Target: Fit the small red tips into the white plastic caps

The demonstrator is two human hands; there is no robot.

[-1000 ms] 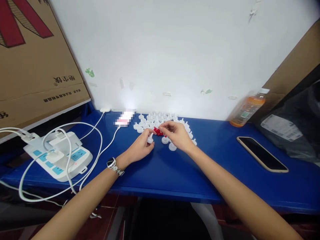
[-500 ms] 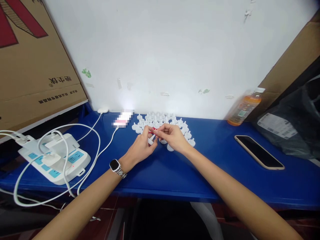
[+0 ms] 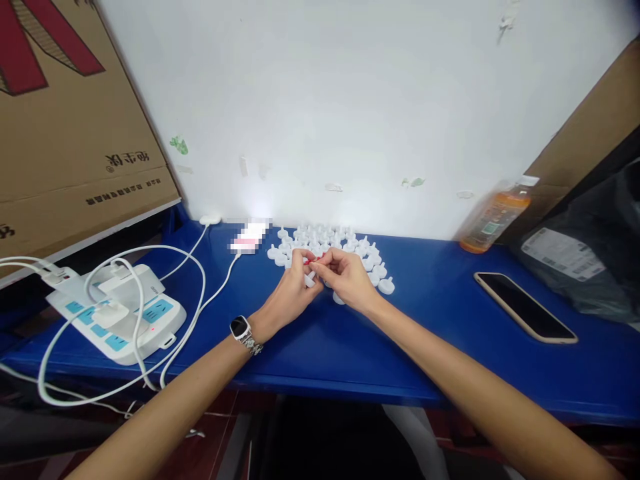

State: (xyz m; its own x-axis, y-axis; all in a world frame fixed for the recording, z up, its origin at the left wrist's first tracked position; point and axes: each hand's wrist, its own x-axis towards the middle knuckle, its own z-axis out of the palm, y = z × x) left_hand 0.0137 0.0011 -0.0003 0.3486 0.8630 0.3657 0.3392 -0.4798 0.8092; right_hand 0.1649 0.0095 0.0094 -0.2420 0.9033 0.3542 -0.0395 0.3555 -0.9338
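Observation:
My left hand (image 3: 293, 293), with a watch on its wrist, is closed at the fingertips on a small red strip-like thing (image 3: 315, 261). Lower in the same hand is a white funnel-shaped piece (image 3: 311, 279), its narrow stem partly showing. My right hand (image 3: 354, 279) meets the left and pinches the other end of the red thing. Fingers cover most of it, so its exact kind cannot be made out. Behind and around both hands, several similar white funnel-shaped pieces (image 3: 386, 286) lie on the blue table (image 3: 400, 333), many with their stems up.
On the left, a white power strip (image 3: 167, 320) has looping white cables (image 3: 203, 293). A lit, blurred-out device (image 3: 249, 237) lies by the wall. To the right are a phone (image 3: 525, 307), an orange drink bottle (image 3: 495, 220) and a dark plastic bag (image 3: 595, 247). A cardboard box (image 3: 75, 147) stands left.
My fingertips have come closer together around the red thing, and my right hand covers more of it. The whole view has shifted slightly.

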